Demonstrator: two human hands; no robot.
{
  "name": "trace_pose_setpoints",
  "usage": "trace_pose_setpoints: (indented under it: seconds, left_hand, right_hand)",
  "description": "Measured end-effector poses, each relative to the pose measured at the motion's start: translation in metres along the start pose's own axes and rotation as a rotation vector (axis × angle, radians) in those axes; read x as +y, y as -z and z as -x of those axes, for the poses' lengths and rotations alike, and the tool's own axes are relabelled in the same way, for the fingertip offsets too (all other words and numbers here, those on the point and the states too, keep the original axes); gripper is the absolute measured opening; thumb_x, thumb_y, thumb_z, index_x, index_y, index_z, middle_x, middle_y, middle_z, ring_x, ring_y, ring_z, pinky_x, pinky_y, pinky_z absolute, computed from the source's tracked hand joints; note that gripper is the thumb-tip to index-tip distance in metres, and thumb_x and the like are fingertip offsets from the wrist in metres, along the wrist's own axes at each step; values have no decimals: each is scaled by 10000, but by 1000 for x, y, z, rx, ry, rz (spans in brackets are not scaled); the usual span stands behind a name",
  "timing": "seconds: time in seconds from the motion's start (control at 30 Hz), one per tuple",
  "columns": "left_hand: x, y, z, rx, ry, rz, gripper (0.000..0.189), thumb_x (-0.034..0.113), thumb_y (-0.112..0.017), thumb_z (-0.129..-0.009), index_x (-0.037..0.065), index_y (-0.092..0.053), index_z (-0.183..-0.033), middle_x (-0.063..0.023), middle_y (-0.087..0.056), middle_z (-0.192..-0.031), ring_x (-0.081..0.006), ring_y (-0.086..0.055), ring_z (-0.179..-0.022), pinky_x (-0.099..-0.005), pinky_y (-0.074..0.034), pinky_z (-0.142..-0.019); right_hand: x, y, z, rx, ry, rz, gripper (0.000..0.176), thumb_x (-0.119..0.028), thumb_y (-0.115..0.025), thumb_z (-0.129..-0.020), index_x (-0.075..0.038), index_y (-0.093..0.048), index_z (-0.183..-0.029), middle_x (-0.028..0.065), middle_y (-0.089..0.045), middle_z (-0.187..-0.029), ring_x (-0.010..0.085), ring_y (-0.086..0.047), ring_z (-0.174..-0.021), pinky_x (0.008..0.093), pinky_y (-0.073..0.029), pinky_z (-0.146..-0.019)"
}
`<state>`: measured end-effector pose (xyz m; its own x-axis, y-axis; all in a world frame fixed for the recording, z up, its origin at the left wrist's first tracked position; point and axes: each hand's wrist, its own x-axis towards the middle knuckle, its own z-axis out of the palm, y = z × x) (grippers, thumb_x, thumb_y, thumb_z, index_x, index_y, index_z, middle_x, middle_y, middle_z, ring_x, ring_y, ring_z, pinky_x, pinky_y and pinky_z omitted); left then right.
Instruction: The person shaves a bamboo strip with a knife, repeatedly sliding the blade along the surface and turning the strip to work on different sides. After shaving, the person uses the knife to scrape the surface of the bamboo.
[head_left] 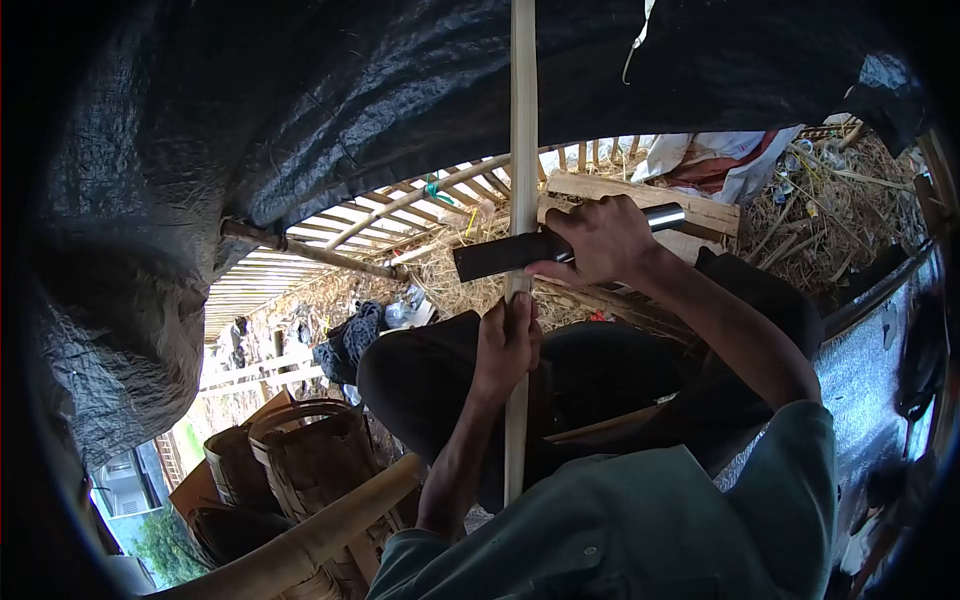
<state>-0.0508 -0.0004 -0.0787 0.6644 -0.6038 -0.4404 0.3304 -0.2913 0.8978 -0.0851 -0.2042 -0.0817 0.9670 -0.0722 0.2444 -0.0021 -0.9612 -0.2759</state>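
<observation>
Woven baskets (300,455), black tarp (250,100), straw (465,275)

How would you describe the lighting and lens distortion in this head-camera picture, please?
Head view: strong fisheye bending with black corners; the dark tarp overhead shades most of the scene, daylight entering at lower left; left hand on the bamboo strip and right hand on the knife are sharp and softly lit; the knife's metal end gleams.

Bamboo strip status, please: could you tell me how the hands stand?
Left hand shut on bamboo strip, held upright. Right hand shut on knife, blade laid across strip. Baskets lower left, apart.
</observation>
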Motion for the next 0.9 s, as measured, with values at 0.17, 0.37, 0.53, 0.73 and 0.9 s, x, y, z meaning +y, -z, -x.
trace_pose_setpoints:
  seconds: [0.17,0.37,0.53,0.73,0.9]
  left_hand:
    - [3,-1,7,-18,14,63,308,313,-414,-1014,75,-454,-822,40,-370,-528,-45,-321,-369,-227,-233,-350]
    - [-2,1,4,12,37,41,314,307,-403,-1018,81,-450,-805,43,-359,-529,-41,-322,-368,-225,-237,-348]
    - [-1,0,7,-19,20,6,315,294,-396,-1022,81,-450,-797,37,-372,-527,-48,-342,-368,-229,-258,-348]
    - [-9,-3,9,-26,-2,-47,322,296,-390,-1023,81,-439,-788,33,-364,-524,-50,-345,-368,-229,-278,-345]
    - [-6,0,7,-29,40,20,313,307,-412,-1015,90,-438,-792,33,-361,-523,-54,-353,-369,-232,-283,-343]
  right_hand:
    - [-1,-13,9,232,128,42,695,-741,-465,-805,-72,-653,-804,85,-589,-511,225,-641,-484,374,-521,-479]
    - [23,17,-7,71,-172,22,670,-697,-459,-842,-59,-659,-871,107,-611,-546,254,-657,-514,373,-523,-482]
    - [-13,1,19,205,141,40,616,-675,-541,-810,-68,-649,-820,58,-583,-515,238,-613,-441,361,-519,-459]
    - [46,15,-14,171,-300,-47,569,-586,-521,-878,-42,-666,-804,97,-621,-541,258,-657,-509,385,-531,-461]
    - [28,33,-9,76,-272,-32,607,-624,-521,-852,-60,-700,-985,250,-666,-942,359,-692,-784,462,-572,-661]
